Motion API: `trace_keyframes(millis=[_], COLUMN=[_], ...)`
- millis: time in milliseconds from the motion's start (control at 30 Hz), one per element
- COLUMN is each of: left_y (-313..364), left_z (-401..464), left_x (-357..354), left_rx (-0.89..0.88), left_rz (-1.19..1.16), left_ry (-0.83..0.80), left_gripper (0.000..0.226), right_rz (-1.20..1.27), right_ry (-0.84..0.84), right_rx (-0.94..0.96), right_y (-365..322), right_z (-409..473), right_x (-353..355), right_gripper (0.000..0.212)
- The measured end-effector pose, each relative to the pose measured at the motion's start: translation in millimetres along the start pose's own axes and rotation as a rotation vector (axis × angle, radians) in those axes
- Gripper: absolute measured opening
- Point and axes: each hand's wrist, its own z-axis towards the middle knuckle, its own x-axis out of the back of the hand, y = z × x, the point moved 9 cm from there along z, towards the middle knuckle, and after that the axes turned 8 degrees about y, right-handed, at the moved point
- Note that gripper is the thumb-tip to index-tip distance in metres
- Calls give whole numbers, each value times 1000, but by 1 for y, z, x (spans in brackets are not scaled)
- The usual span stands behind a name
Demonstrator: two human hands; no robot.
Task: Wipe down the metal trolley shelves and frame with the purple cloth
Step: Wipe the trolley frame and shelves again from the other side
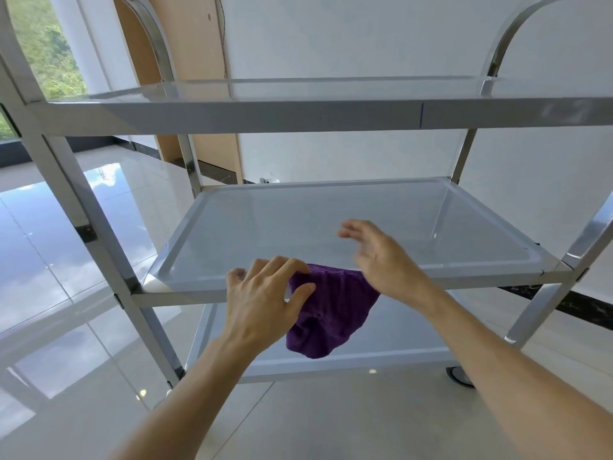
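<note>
Purple cloth (331,313), nubby, pinched by left hand (265,293), over glossy steel trolley (331,207)

No readable text, labels or nos. anywhere on the trolley (252,116) or cloth (331,310).

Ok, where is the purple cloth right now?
In the head view, the purple cloth hangs over the middle shelf's front edge, pinched by the left hand, beside the right hand.

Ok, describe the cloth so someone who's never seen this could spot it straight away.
Find the three-shelf shiny metal trolley and go to the front rim of its middle shelf. There the left hand pinches a crumpled purple terry cloth that hangs over the edge. It is the only coloured, soft thing among the steel.
</note>
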Motion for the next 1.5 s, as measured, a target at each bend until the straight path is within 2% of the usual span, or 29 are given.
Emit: trace_keyframes(millis=[67, 133, 200, 300, 367, 500, 600, 733, 867, 1033, 1167, 1300, 1500], left_y=[3, 7, 17, 41, 50, 57, 56, 41, -15, -110, -141, -119, -23], left_z=[2, 5, 6, 1, -2, -6, -8, -5, -11, -27, -29, -23, -4], left_x=[0, 0, -1, -9, -14, -27, -41, -35, -5, 49, 60, 48, -9], left_rx=[-17, -51, -143, -365, -419, -403, -380, -444, -419, -321, -250, -187, -325], left_rz=[19, 29, 34, 32, 27, 99, 179, 198, 251, 421, 492, 419, 278], left_ry=[27, 61, 108, 137, 141, 91, -34, -19, -22, -57, -112, -73, -138], left_gripper=[23, 20, 18, 36, 42, 39, 66, 54, 52, 63, 65, 61, 55], right_rz=[-201, -384, -521, -580, -601, -637, -657, -650, -606, -600, -612, -632, -636], right_ry=[156, 97, 46, 101, 119, 150, 167, 172, 215, 239, 256, 277, 265], right_rx=[13, 18, 58, 100, 107, 133, 148, 155, 165, 176, 181, 188, 175], right_y=[16, 37, 50, 54, 54, 50, 45, 44, 42, 44, 44, 44, 42], right_z=[10, 11, 7, 5, 4, 0, -4, -5, -6, -6, -6, -8, -8], right_x=[30, 31, 23, 24, 25, 24, 24, 27, 31, 30, 26, 23, 24], right_gripper=[41, 33, 32, 37, 39, 38, 37, 37, 34, 34, 35, 35, 33])
